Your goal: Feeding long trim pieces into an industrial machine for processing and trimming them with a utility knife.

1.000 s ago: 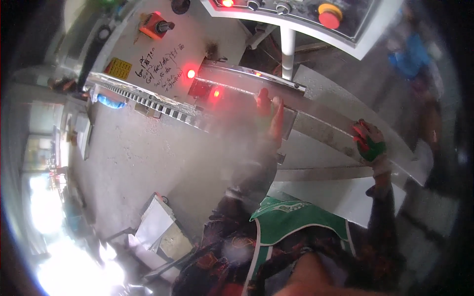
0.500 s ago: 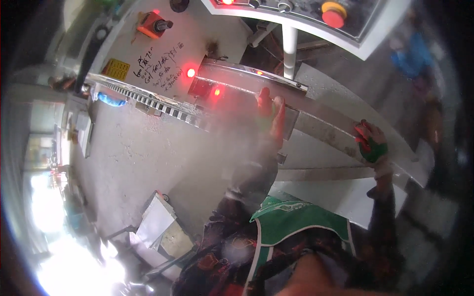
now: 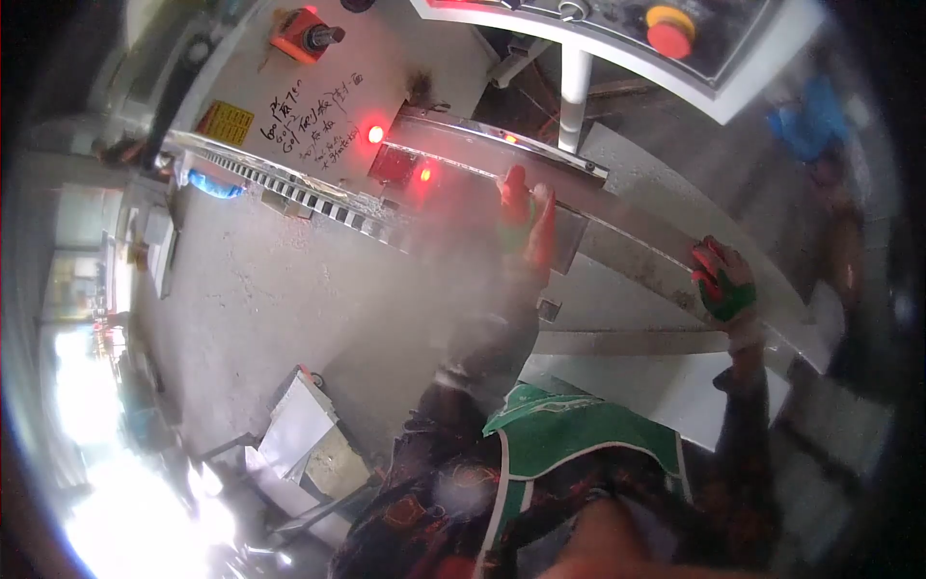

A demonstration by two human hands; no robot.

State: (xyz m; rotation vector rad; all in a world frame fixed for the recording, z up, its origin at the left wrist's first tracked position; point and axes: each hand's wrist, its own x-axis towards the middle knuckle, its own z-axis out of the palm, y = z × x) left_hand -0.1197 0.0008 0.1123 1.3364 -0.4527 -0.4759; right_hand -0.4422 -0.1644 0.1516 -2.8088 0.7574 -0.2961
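A long narrow board [image 3: 637, 262] runs slantwise from the machine's guide toward the lower right. My left hand [image 3: 524, 220], in a red and green glove, lies over the board near the guide with its fingers stretched out. Haze blurs that wrist. Farther along to the right, my right hand [image 3: 723, 278], gloved the same way, has its fingers bent over the board's edge. Beside the left hand is the metal guide rail [image 3: 502, 145], with a glowing red lamp [image 3: 375, 134] at its left end.
A toothed conveyor track [image 3: 299, 195] stretches left along the machine. Above hangs a control panel with a red emergency stop button [image 3: 669, 37]. An orange device [image 3: 306, 37] sits on the machine top. Stacked white sheets [image 3: 294, 429] stand at lower left. Blue cloth [image 3: 818, 116] shows at right.
The whole view has shifted slightly. Both hands keep nearly the same places on the board, with no clear change of grip.
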